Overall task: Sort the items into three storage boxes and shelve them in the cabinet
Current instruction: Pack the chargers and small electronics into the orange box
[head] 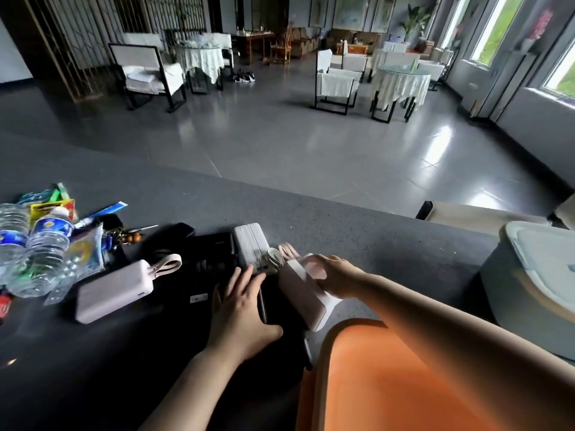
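dark speckled table point(357, 231) carrying a scatter of items. left hand point(242, 309) lying flat, fingers straight and spread, pressing on a black flat item point(205, 293) at near centre; its grip is wide and holding nothing. right hand point(333, 275) reaching in from the right, fingers curling over the top of a pale pink box-shaped item point(303, 293), its grip holding that. a grey ribbed power bank point(250, 244) lying just beyond both hands. another pink power bank point(115, 290) with a loop strap sitting to the left, well apart from the hands. water bottles point(37, 250) and snack packets point(53, 209) bunching at the far left edge. a lidded grey storage box point(535, 275) sitting at the right.
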### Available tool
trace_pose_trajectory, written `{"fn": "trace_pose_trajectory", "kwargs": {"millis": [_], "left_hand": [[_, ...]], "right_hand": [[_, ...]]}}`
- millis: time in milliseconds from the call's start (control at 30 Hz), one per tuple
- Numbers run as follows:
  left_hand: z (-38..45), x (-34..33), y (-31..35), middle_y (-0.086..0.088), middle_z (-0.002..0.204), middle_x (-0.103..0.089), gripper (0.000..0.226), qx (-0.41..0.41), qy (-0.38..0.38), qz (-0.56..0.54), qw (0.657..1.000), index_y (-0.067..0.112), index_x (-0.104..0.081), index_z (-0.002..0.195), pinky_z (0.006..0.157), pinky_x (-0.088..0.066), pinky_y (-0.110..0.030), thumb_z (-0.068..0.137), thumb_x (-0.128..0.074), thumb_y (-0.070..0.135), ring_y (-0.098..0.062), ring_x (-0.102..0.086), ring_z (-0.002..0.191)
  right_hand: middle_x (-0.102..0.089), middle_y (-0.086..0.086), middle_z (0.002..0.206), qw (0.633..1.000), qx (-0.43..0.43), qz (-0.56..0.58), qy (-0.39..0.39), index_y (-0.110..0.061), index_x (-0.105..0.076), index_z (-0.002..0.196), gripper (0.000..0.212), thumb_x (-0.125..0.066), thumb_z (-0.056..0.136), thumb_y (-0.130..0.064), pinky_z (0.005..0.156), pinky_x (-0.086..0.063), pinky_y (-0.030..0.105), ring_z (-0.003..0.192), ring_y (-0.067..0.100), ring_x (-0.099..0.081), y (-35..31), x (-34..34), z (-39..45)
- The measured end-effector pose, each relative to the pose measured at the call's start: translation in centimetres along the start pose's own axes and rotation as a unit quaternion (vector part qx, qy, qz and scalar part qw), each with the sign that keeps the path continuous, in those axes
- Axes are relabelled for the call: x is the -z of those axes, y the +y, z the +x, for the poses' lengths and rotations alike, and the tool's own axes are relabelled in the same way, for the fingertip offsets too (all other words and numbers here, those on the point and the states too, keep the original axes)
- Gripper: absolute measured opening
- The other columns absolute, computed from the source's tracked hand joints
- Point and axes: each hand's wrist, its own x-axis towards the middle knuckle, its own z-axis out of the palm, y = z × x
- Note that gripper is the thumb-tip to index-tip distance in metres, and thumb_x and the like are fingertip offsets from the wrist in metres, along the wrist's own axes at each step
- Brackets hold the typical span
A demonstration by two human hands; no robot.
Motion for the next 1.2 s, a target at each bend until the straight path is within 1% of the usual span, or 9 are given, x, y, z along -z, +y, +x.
{"fn": "trace_pose_trajectory", "kwargs": {"millis": [67, 200, 333, 467, 600, 800, 1000, 1100, 1200], "left_hand": [[-0.2, -0.6, 0.0, 0.001, 0.158, -0.016, 0.094, 0.021, 0.053, -0.028, 0.998, 0.026, -0.034, 0.144, 0.119, -0.009, -0.038, 0.056, -0.049, 0.054, -0.018, -0.006, 0.146], [0.2, -1.8, 0.0, -0.021, 0.138, -0.048, 0.074, 0.062, 0.174, -0.088, 0.979, 0.004, -0.056, 0.126, 0.106, -0.036, -0.047, 0.068, -0.043, 0.049, -0.038, -0.041, 0.131], [0.0, -1.9, 0.2, -0.023, 0.133, -0.051, 0.06, 0.099, 0.221, -0.116, 0.963, 0.0, -0.058, 0.122, 0.098, -0.044, -0.048, 0.076, -0.052, 0.038, -0.04, -0.047, 0.124], [-0.2, -2.0, 0.2, -0.024, 0.132, -0.051, 0.072, 0.107, 0.178, -0.059, 0.976, 0.002, -0.058, 0.121, 0.095, -0.045, -0.048, 0.068, -0.055, 0.05, -0.043, -0.047, 0.12], [0.0, -2.4, -0.2, -0.025, 0.13, -0.052, 0.073, 0.091, 0.163, -0.033, 0.982, 0.001, -0.058, 0.122, 0.095, -0.044, -0.05, 0.061, -0.066, 0.042, -0.046, -0.048, 0.117], [-0.1, -2.2, -0.1, -0.02, 0.141, -0.043, 0.073, 0.096, 0.153, -0.054, 0.982, 0.007, -0.053, 0.131, 0.105, -0.035, -0.046, 0.067, -0.078, 0.033, -0.04, -0.037, 0.13], [-0.5, -1.6, -0.2, -0.015, 0.15, -0.029, 0.078, 0.113, 0.135, -0.098, 0.979, 0.027, -0.047, 0.137, 0.104, -0.037, -0.041, 0.068, -0.075, 0.05, -0.033, -0.032, 0.136], [-0.5, -1.5, 0.0, -0.019, 0.149, -0.029, 0.081, 0.128, 0.12, -0.09, 0.98, 0.031, -0.045, 0.139, 0.103, -0.037, -0.041, 0.068, -0.073, 0.056, -0.037, -0.034, 0.133], [-0.2, -1.4, 0.0, -0.022, 0.147, -0.031, 0.076, 0.135, 0.11, -0.117, 0.978, 0.03, -0.046, 0.138, 0.104, -0.035, -0.04, 0.069, -0.076, 0.043, -0.038, -0.035, 0.132]], "right_hand": [[-0.039, 0.004, 0.144, 1.0, 0.007, -0.019, -0.001, -0.045, -0.026, 0.144, 0.061, -0.053, 0.091, -0.038, 0.101, -0.042, 0.044, 0.131, 0.031, -0.038, -0.1, -0.3, 0.1], [-0.025, 0.004, 0.154, 1.0, 0.002, -0.03, 0.001, -0.035, -0.01, 0.151, 0.08, -0.055, 0.088, -0.054, 0.107, -0.036, 0.047, 0.138, 0.032, -0.031, -0.6, -1.2, 0.1], [-0.035, 0.006, 0.149, 0.999, -0.016, -0.014, 0.029, -0.028, -0.02, 0.149, 0.084, -0.054, 0.082, -0.067, 0.101, -0.04, 0.043, 0.132, 0.03, -0.039, -0.3, -0.9, 0.0], [-0.042, 0.006, 0.143, 0.999, -0.018, -0.022, 0.026, -0.025, -0.026, 0.146, 0.085, -0.058, 0.08, -0.067, 0.099, -0.04, 0.041, 0.13, 0.029, -0.041, 0.0, -1.0, 0.1], [-0.041, 0.005, 0.142, 0.998, -0.021, -0.057, 0.025, -0.023, -0.024, 0.147, 0.083, -0.054, 0.082, -0.067, 0.098, -0.041, 0.044, 0.13, 0.029, -0.041, -0.3, -0.9, 0.2], [-0.04, 0.006, 0.142, 0.995, -0.042, -0.084, 0.027, -0.023, -0.02, 0.148, 0.078, -0.048, 0.088, -0.064, 0.097, -0.039, 0.045, 0.131, 0.029, -0.039, 0.0, -1.0, 0.6], [-0.04, 0.009, 0.141, 0.994, -0.057, -0.087, 0.042, -0.021, -0.015, 0.15, 0.077, -0.05, 0.09, -0.056, 0.098, -0.039, 0.045, 0.13, 0.03, -0.038, 0.6, -1.1, 1.1], [-0.044, 0.01, 0.138, 0.996, -0.052, -0.055, 0.042, -0.023, -0.019, 0.148, 0.079, -0.055, 0.087, -0.056, 0.098, -0.041, 0.044, 0.127, 0.031, -0.042, 1.2, -0.8, 1.0], [-0.05, 0.011, 0.131, 0.996, -0.056, -0.048, 0.046, -0.019, -0.027, 0.143, 0.079, -0.061, 0.083, -0.056, 0.093, -0.044, 0.042, 0.12, 0.033, -0.049, 1.1, -1.0, 1.4]]}}
